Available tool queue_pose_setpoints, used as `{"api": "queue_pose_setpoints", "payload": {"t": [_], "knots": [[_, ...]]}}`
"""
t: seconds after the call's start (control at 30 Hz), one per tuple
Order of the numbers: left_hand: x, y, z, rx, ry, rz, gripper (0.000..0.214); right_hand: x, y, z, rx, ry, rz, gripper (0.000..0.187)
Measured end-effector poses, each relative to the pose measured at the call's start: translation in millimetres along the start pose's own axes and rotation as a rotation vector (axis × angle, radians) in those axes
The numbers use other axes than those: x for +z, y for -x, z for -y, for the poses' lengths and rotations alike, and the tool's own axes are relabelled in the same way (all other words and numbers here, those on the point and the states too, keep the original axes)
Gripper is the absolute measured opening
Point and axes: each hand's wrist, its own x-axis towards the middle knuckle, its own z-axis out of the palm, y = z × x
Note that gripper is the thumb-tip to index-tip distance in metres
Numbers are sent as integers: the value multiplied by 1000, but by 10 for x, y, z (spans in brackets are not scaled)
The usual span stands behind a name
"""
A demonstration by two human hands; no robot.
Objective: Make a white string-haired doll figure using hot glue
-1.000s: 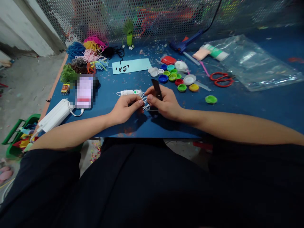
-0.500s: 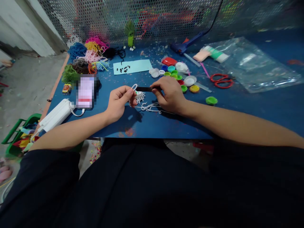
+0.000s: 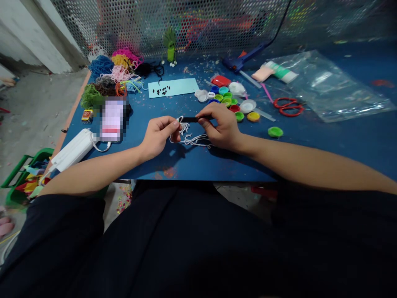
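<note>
My left hand [image 3: 161,134] pinches a loop of white yarn [image 3: 196,140] between thumb and forefinger. From there, strands trail over the blue table [image 3: 145,167] toward my right hand [image 3: 221,124]. That hand is closed on a thin black strip [image 3: 190,119], held level, its left end meeting the yarn at my left fingertips. Whether the strip passes through the loop or only touches it, I cannot tell. A fringed white bundle lies partly hidden behind the strip.
Past my hands lie a light-blue card [image 3: 181,87] with small black bits and several tubs of coloured clay [image 3: 227,100]. Red scissors [image 3: 288,106], a glue gun [image 3: 240,62] and a plastic bag [image 3: 338,91] are rightward. Yarn heaps [image 3: 119,72], a phone [image 3: 113,118] and a white power strip [image 3: 74,151] are leftward.
The white loop at my left fingertips stood up tall before and is now lower and smaller around the strip's end. The strip and both hands have dropped slightly.
</note>
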Motion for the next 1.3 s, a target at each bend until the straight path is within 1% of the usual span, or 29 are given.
{"api": "queue_pose_setpoints", "payload": {"t": [0.1,0.17,0.3,0.37,0.47,0.57,0.6,0.63,0.73,0.77,0.8,0.83,0.9,0.97,1.03,1.1,1.17,1.3], "knots": [[13,7,-6,7,-5,55,48,3,-9,38,40,-101,-20,30],[27,14,-2,-1,-2,105,51,5,-12,66,78,-165,-8,33],[53,22,19,-3,-4,214,54,13,7,170,161,-323,83,34],[56,20,27,23,-68,266,54,17,32,260,191,-400,143,31],[48,15,27,106,-226,334,53,25,75,406,187,-458,203,28],[38,17,6,146,-295,370,50,38,83,447,193,-514,220,33],[37,20,-6,146,-298,371,47,43,69,416,216,-542,192,37],[37,25,-19,146,-301,370,45,45,46,362,251,-572,136,40],[41,43,-58,147,-311,356,39,32,-57,131,366,-672,-128,49],[43,48,-66,150,-313,348,37,20,-87,67,396,-708,-190,51],[44,51,-72,150,-313,326,35,6,-107,27,419,-743,-210,53],[44,52,-75,149,-312,300,33,-7,-114,18,437,-771,-181,54],[44,47,-71,136,-305,259,30,-23,-94,97,469,-791,-25,55],[43,41,-62,114,-286,241,29,-19,-50,263,497,-783,140,55],[48,40,-52,113,-267,253,31,-1,-17,438,528,-792,228,54],[58,45,-47,129,-259,272,35,15,-9,557,548,-823,238,53],[68,52,-41,134,-265,291,37,19,-16,594,565,-831,222,52],[60,61,-18,76,-312,308,34,16,-27,484,607,-766,143,51]]}}
